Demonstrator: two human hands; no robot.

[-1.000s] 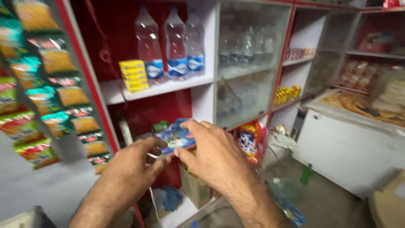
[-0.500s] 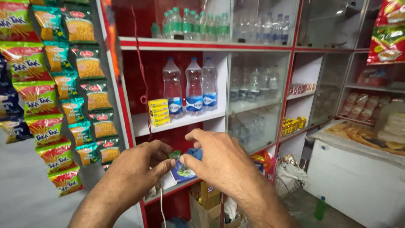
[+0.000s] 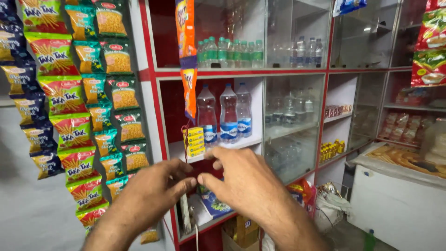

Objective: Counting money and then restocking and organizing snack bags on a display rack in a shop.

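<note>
Hands: left hand and right hand meet fingertip to fingertip before red shelf; cannot tell whether they pinch anything.
Packet: blue packet lies on that shelf, just behind the fingers (partly hidden).
Above: yellow boxes, water bottles.

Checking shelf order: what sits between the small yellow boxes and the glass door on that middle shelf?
Three large water bottles stand between the yellow boxes and glass door, in the head view.

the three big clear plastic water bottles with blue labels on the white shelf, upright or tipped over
Upright. The three big clear plastic water bottles with blue labels stand side by side on the white shelf, caps up, beside a stack of small yellow boxes.
</note>
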